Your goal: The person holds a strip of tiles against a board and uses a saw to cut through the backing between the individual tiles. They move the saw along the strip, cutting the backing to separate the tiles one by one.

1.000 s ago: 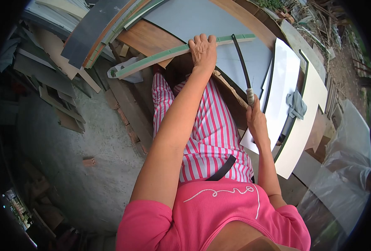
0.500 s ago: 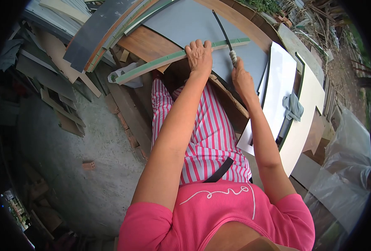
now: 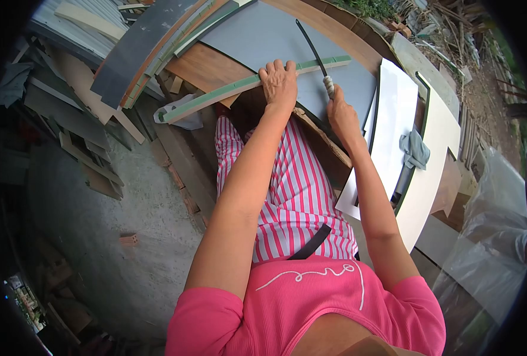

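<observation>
My left hand is closed over a long, narrow green-and-beige strip with dark marks across its green face. The strip lies slantwise, its far part over a grey panel and its near end sticking out to the left. My right hand grips the pale wrapped handle of a thin hacksaw blade. The dark blade crosses the strip to the right of my left hand and points away from me. Whether its edge cuts into the strip is too small to tell.
Curved stacked boards lie at upper left. A white panel and a grey cloth are on the right, near clear plastic sheeting. Board offcuts lean at left above the concrete floor, where a brick lies.
The blade and my right hand have drawn back slightly toward me. My left hand stays on the strip, and the whole view has shifted a little.
</observation>
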Action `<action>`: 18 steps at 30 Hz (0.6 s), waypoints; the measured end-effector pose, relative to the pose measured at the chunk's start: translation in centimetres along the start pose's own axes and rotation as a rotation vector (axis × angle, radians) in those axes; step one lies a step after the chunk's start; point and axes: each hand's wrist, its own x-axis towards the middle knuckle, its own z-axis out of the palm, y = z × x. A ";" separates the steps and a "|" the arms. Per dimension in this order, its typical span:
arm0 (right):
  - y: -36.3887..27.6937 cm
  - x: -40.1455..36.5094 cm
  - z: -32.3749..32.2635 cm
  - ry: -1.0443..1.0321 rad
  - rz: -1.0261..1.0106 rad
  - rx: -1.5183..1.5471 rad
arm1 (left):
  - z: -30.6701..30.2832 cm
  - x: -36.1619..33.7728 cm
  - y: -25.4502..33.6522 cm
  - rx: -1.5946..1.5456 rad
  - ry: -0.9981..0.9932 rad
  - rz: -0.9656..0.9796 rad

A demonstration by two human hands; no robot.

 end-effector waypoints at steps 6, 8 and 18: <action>-1.2 3.8 0.6 0.017 -0.019 0.008 | 0.0 0.0 0.1 0.039 -0.009 -0.052; -0.8 0.8 0.1 0.006 -0.028 0.017 | 0.1 -0.1 0.1 0.033 -0.001 -0.050; 1.0 -10.7 -2.9 -0.147 0.168 0.029 | 0.1 0.0 0.1 0.032 0.013 -0.016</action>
